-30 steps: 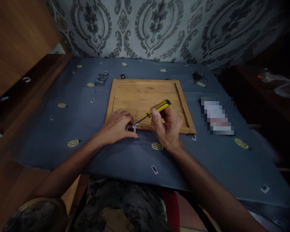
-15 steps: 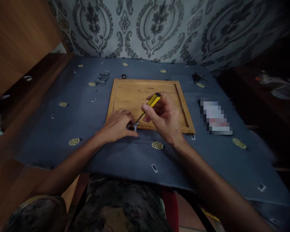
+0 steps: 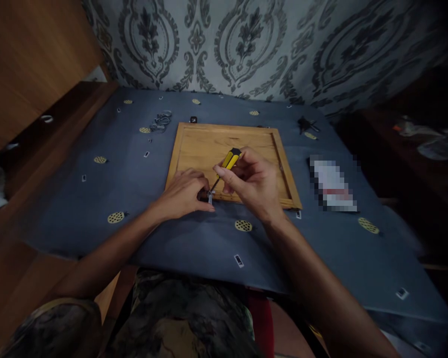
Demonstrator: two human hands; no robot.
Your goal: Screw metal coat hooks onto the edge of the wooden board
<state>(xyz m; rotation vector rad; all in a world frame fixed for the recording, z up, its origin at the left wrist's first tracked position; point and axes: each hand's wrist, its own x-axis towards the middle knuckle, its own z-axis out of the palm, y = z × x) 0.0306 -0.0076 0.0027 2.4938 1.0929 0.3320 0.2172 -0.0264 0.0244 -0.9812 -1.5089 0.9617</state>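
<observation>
A framed wooden panel (image 3: 227, 139) lies flat on the cloth-covered table, its raised rim facing up. At its near edge, left of the middle, my left hand (image 3: 182, 193) is closed around a small silvery metal bracket (image 3: 210, 197), thumb below and fingers above; the fingers hide part of it. My right hand (image 3: 256, 184) grips a screwdriver (image 3: 230, 160) with a yellow and black handle between thumb and fingers. The screwdriver slants down to the left, and its tip meets the bracket; whether a screw sits there I cannot make out.
Coiled wire-like items (image 3: 161, 121) lie beyond the panel's left corner, with a small black object (image 3: 193, 120) behind the panel. A dark item (image 3: 306, 124) is at the back right. A blurred-out flat object (image 3: 333, 184) rests right of the panel. Wooden furniture (image 3: 33, 59) stands left.
The screwdriver handle has tipped slightly to the left and stands a little more upright, with my right hand's fingers shifted on it. My left hand stays on the bracket.
</observation>
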